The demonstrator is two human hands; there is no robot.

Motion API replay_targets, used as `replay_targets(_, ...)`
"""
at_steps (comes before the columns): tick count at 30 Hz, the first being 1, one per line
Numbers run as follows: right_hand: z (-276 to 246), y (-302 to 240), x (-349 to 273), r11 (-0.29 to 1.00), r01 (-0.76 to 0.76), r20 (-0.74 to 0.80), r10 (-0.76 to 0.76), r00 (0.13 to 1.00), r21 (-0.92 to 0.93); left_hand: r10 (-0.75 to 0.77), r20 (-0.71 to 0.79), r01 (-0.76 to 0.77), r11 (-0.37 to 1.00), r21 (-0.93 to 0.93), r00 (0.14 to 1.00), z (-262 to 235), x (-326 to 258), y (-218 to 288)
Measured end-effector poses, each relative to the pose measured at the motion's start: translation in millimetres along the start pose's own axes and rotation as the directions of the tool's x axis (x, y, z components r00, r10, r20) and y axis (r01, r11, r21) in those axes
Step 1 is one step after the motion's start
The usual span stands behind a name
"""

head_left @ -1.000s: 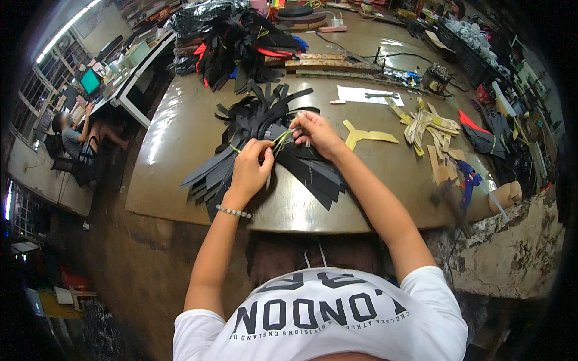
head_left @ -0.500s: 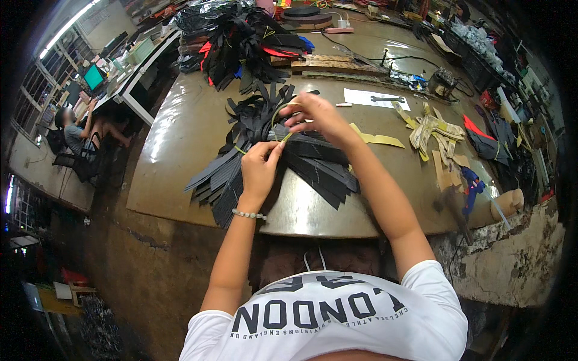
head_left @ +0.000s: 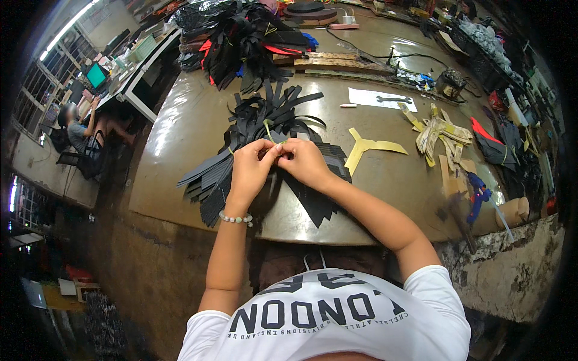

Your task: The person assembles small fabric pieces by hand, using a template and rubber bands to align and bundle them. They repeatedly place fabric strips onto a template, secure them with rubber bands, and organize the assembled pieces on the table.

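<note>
A bundle of black strips [head_left: 217,180] lies fanned out on the table in front of me. Around its middle runs a thin yellow-green tie [head_left: 268,130]. My left hand [head_left: 250,165] pinches the tie at the near side of the bundle. Right against it, my right hand [head_left: 303,161] closes its thumb and fingers on the tie too, and the fingertips of both hands meet. The exact spot where the tie is gripped is partly hidden by the fingers. Narrow black strip ends [head_left: 274,99] spread out beyond my hands.
Right of the bundle lies a yellow Y-shaped piece [head_left: 367,146], with a pile of similar pieces [head_left: 442,135] farther right. A wrench [head_left: 394,99] rests on white paper. A blue glue gun [head_left: 475,195] sits near the right edge. More black bundles [head_left: 247,45] are heaped behind. Someone sits at far left.
My right hand has come down from above the bundle to meet my left fingertips at the tie. The Y-shaped yellow piece now shows fully.
</note>
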State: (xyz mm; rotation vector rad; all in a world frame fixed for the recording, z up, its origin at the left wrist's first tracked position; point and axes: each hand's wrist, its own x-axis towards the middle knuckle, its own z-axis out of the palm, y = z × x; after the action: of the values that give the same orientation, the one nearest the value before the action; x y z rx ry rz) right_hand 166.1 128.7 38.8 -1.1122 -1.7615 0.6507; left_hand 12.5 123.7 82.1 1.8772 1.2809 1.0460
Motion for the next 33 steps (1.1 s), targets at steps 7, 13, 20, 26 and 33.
replay_targets(7,-37,6,17,0.99,-0.058,0.292,0.017,0.956,0.131,0.003,-0.046,0.003,0.992,0.129,0.999,-8,-8,-19)
replay_targets(13,-27,9,17,0.956,0.273,0.125,-0.286,0.95,0.108,0.399,-0.074,-0.313,0.809,0.497,0.914,5,-27,-24)
replay_targets(20,-16,13,14,0.975,-0.021,0.092,0.001,0.996,0.219,0.497,-0.221,-0.286,0.749,0.597,0.839,23,-31,-21)
replay_targets(26,-10,14,11,0.982,-0.118,0.062,0.11,0.992,0.145,0.558,-0.102,-0.356,0.649,0.673,0.824,25,-37,-14)
replay_targets(33,-36,17,26,0.634,-0.328,0.004,0.455,0.89,0.7,0.123,-0.173,-0.106,0.989,0.103,0.977,26,-36,-19)
